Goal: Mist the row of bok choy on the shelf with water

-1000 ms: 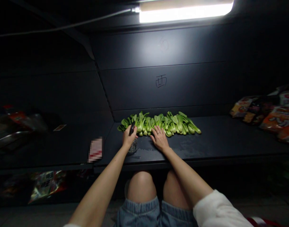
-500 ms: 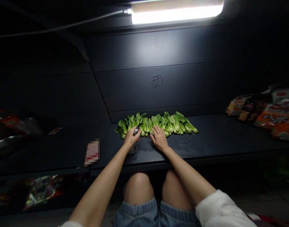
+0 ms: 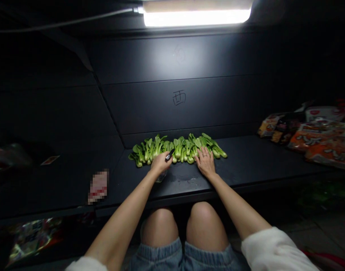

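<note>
Heads of bok choy (image 3: 179,146) lie side by side in a row on a dark shelf (image 3: 245,165), leaves toward the back panel and pale stems toward me. My left hand (image 3: 160,163) is closed around what looks like a small spray bottle (image 3: 169,154). Its black top sticks out above my grip and part of its clear body shows below. With fingers spread, my right hand (image 3: 206,162) rests on the stems toward the right end of the row. A ring is on one of its fingers.
Orange snack bags (image 3: 320,141) are piled on the shelf at the right. A pixelated card (image 3: 99,186) and a small card (image 3: 50,160) lie on the left. Packets (image 3: 31,239) sit lower left. A lit tube lamp (image 3: 197,17) hangs above.
My right hand has moved right along the bok choy. My left hand has also shifted right with the bottle. The view has turned slightly to the right.
</note>
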The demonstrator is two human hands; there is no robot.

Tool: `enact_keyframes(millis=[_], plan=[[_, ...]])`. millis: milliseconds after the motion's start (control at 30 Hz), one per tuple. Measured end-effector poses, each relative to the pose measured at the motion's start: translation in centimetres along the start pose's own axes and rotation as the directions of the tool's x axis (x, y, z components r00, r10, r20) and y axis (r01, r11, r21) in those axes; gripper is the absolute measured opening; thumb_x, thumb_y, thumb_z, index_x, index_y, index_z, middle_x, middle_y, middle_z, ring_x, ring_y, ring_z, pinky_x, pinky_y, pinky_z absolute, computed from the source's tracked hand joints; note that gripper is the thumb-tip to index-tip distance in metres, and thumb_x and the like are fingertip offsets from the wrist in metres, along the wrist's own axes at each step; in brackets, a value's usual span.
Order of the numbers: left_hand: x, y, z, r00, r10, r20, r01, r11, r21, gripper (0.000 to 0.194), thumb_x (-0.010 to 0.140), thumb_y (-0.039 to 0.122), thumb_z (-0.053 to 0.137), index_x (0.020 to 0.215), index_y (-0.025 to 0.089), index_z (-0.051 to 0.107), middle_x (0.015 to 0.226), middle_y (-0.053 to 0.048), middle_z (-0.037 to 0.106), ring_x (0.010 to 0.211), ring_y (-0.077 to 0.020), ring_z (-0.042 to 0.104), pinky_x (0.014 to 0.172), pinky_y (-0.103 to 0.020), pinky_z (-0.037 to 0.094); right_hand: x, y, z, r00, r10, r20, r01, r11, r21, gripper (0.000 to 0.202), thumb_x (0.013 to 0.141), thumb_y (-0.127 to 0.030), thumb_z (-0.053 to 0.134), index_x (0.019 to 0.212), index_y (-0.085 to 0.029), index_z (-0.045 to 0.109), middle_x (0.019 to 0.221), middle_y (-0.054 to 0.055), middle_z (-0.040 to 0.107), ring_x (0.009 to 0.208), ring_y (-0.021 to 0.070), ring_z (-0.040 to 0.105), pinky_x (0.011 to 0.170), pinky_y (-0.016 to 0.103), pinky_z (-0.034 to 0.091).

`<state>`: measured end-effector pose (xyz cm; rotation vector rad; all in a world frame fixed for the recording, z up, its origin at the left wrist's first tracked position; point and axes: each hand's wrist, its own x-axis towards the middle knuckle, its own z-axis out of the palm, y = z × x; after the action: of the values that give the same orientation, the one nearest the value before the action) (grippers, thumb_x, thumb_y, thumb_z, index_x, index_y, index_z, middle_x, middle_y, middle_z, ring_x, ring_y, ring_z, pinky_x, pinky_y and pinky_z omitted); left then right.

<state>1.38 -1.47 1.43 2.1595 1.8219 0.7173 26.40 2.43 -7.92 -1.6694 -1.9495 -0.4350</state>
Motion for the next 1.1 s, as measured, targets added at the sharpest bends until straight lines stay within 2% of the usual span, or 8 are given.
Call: enact_keyframes(millis=[267,533,833,1100], plan=[[0.4,1.3,0.6,1.000,-0.011,0.004,0.012,1.000,-0.021,0.025,0.090,0.039,0.051,0.091,0.021,0.068,0.071,-0.003,0.068,0.070,-0.0174,0.065,0.060,-0.023,0.037,-0.3,0.3,0.3,0.999,0.029,0.031,-0.029,0.999,-0.020,0.052,0.101,-0.038,0.033,0.142,-0.012,0.051,0.153,0.016,0.042,0.144,0.0308,0.031,0.116,0.051,0.020],[0.9,2.7,1.2,0.999,0.020,0.036,-0.019,1.000,-0.004,0.023,0.089,0.036,0.052,0.094,0.021,0.068,0.083,-0.005,0.071,0.074,-0.0185,0.065,0.062,-0.024,0.037,-0.3,0.2,0.2,0.998,0.062,0.016,-0.061,0.998,-0.013,0.052,0.101,-0.039,0.034,0.142,-0.011,0.051,0.154,0.018,0.040,0.143,0.0309,0.032,0.116,0.049,0.021],[1.5,3.8,2.3,1.000,-0.013,0.011,0.013,1.000,-0.006,0.024,0.089,0.039,0.051,0.089,0.021,0.068,0.086,-0.006,0.073,0.082,-0.0211,0.067,0.065,-0.025,0.039,-0.3,0.1,0.2,0.993,0.108,0.036,-0.108,0.994,-0.017,0.054,0.101,-0.040,0.033,0.144,-0.012,0.049,0.154,0.019,0.041,0.142,0.0313,0.033,0.115,0.050,0.022],[1.6,5.1,2.3,0.999,-0.011,0.040,0.014,0.997,-0.072,0.025,0.090,0.039,0.051,0.095,0.021,0.069,0.081,-0.005,0.072,0.076,-0.0186,0.067,0.064,-0.024,0.040,-0.3,0.0,0.1,0.990,0.137,0.041,-0.137,0.991,-0.004,0.054,0.100,-0.039,0.033,0.145,-0.011,0.047,0.155,0.018,0.039,0.144,0.0314,0.031,0.116,0.051,0.021]])
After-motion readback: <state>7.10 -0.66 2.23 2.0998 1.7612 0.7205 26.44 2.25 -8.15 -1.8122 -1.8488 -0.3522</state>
